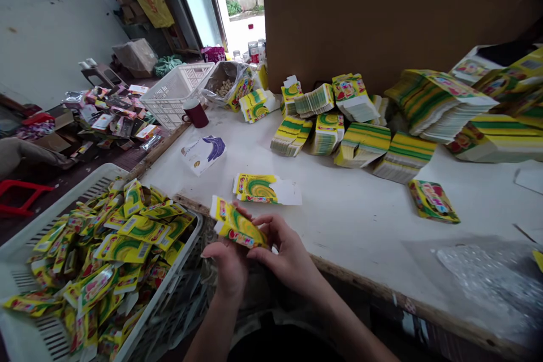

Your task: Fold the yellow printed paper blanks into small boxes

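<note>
A small yellow-and-green carton (238, 226) is held between my two hands over the table's front edge, its left end flap sticking out. My right hand (286, 251) pinches the right end of the carton between thumb and fingers. The carton lies against my left hand (231, 271), whose fingers are partly hidden behind it while the thumb stands away from it. Just beyond, a flattened carton stack (257, 188) with white flaps lies on the white table (352, 209). To the left of my hands, a white plastic crate (12, 251) holds many similar cartons.
Bundles of flat cartons (362, 144) line the back of the table. A single carton (433, 201) and clear plastic wrap (479, 271) lie to the right. A dark red mug (195, 113), a white-purple box (203, 154) and another white crate (161, 93) stand back left.
</note>
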The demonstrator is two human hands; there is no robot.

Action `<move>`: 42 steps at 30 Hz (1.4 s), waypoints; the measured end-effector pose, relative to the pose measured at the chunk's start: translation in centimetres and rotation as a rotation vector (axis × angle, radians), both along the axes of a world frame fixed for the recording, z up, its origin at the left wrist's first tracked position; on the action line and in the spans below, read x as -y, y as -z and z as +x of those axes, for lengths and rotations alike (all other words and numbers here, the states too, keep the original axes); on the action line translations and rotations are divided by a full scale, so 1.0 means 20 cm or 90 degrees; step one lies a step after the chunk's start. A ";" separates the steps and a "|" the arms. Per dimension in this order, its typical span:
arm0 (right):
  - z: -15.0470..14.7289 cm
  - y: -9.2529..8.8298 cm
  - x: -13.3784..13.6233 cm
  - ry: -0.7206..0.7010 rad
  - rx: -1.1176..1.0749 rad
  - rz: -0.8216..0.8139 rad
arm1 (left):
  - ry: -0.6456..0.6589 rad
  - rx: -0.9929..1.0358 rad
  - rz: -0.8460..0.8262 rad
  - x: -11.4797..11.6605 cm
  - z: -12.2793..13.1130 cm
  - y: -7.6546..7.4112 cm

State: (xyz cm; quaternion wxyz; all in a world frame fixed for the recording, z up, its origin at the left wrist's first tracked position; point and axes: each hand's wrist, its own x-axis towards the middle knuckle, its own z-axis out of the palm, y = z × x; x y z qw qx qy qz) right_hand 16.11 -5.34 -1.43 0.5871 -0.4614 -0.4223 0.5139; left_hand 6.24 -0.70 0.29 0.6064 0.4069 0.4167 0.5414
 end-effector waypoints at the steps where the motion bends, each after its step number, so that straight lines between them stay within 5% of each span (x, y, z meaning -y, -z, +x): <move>1: 0.02 0.00 -0.01 0.014 -0.013 0.018 | 0.023 0.005 -0.002 0.00 0.00 0.01; 7: 0.12 0.02 -0.01 0.168 0.140 0.082 | -0.021 -0.029 0.048 -0.03 -0.04 0.07; 11: 0.20 0.02 0.02 0.316 0.395 0.197 | 0.001 -0.078 0.199 -0.06 -0.12 0.00; 14: 0.22 -0.01 0.05 0.287 0.594 0.301 | 0.106 -0.242 0.325 -0.06 -0.18 -0.11; 16: 0.20 -0.02 0.08 0.214 0.636 0.361 | 0.214 -0.415 0.296 -0.05 -0.20 -0.14; 18: 0.16 -0.02 0.09 0.229 0.599 0.355 | 0.278 -0.517 0.229 -0.04 -0.20 -0.14; 21: 0.13 -0.02 0.10 0.340 0.414 0.215 | 0.236 -0.559 0.232 0.00 -0.19 -0.07; 26: 0.10 -0.03 0.07 0.063 0.063 -0.003 | 0.271 -0.628 0.380 0.05 -0.15 0.01; 28: 0.09 -0.04 0.06 0.035 0.011 -0.033 | 0.299 -0.633 0.420 0.06 -0.13 0.01; 33: 0.10 -0.02 0.08 -0.023 -0.005 0.051 | 0.319 -0.584 0.337 0.06 -0.11 0.00; 36: 0.11 0.02 0.08 -0.051 0.137 0.133 | 0.325 -0.529 0.254 0.03 -0.11 0.04; 42: 0.12 0.08 0.03 0.081 0.282 0.159 | 0.175 -0.570 0.264 -0.01 -0.15 0.07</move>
